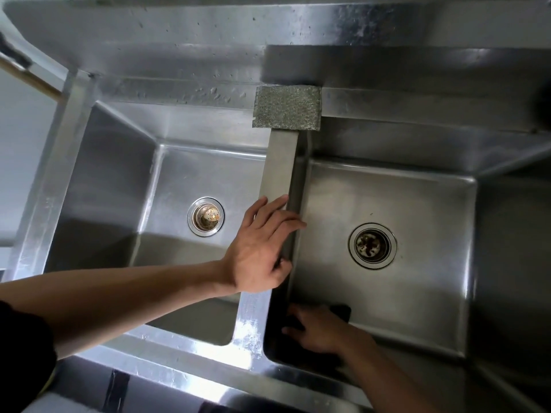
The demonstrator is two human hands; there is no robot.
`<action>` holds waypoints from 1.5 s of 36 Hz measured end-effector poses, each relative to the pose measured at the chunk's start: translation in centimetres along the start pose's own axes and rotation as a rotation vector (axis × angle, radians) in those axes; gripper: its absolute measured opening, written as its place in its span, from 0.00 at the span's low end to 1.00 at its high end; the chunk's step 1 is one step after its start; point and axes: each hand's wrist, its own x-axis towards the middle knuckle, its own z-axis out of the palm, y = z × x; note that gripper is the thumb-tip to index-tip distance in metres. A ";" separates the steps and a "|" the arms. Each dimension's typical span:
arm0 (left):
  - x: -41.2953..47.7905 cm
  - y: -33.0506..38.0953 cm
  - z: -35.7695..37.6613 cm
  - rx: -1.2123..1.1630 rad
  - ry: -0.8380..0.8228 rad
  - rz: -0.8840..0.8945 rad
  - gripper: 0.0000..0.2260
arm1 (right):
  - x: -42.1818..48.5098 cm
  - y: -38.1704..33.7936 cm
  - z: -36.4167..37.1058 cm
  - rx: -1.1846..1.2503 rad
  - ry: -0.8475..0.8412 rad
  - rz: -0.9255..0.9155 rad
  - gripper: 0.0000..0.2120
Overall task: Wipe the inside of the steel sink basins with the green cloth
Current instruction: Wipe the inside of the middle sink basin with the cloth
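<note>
Two basins, one head view. Your right hand (316, 329) presses the green cloth (341, 312) down with straight fingers, low in the right basin (423, 204), just beside the divider (280, 162) at its near end. The cloth reads dark in shadow. Your left hand (262, 245) lies flat on the divider, fingers spread, holding nothing. Remaining floor likely lies away from the divider, towards the drain (372, 245), so the right hand sweeps.

The cloth (342, 312), dark in shadow, lies on the floor of the right steel basin (417, 296) near its front-left corner.
</note>
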 end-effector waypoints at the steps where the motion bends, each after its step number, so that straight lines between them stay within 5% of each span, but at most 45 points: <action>1: 0.0 0.0 0.0 -0.004 -0.001 -0.002 0.31 | 0.1 0.0 0.1 -0.009 -0.004 -0.007 0.20; 8: 0.0 0.0 -0.1 -0.019 0.009 0.011 0.30 | -2.4 -1.0 -0.6 0.121 0.012 -0.150 0.11; 12: 0.0 0.0 -0.1 -0.015 0.006 0.011 0.30 | -0.6 0.3 -0.3 0.066 -0.024 -0.023 0.23; 16: 0.0 0.0 0.0 -0.003 0.007 0.013 0.28 | 1.4 1.1 0.5 -0.093 -0.027 0.043 0.24; 24: 0.0 -0.3 0.5 0.001 0.035 0.068 0.13 | -3.1 -0.2 -1.7 0.024 -0.070 -0.215 0.10; 32: 0.0 -0.4 0.6 0.004 0.049 0.071 0.14 | -0.8 1.7 0.2 0.072 -0.006 -0.104 0.19; 40: 0.0 -0.3 0.5 0.006 0.043 0.055 0.17 | -3.4 -0.1 -0.8 0.143 0.022 -0.253 0.05; 49: 0.0 -0.4 0.5 -0.012 0.048 0.051 0.17 | -1.1 2.0 0.4 0.130 0.046 -0.131 0.12; 54: 0.0 -0.5 0.5 -0.021 0.059 0.053 0.17 | -2.4 -0.8 -0.7 0.096 0.048 -0.299 0.06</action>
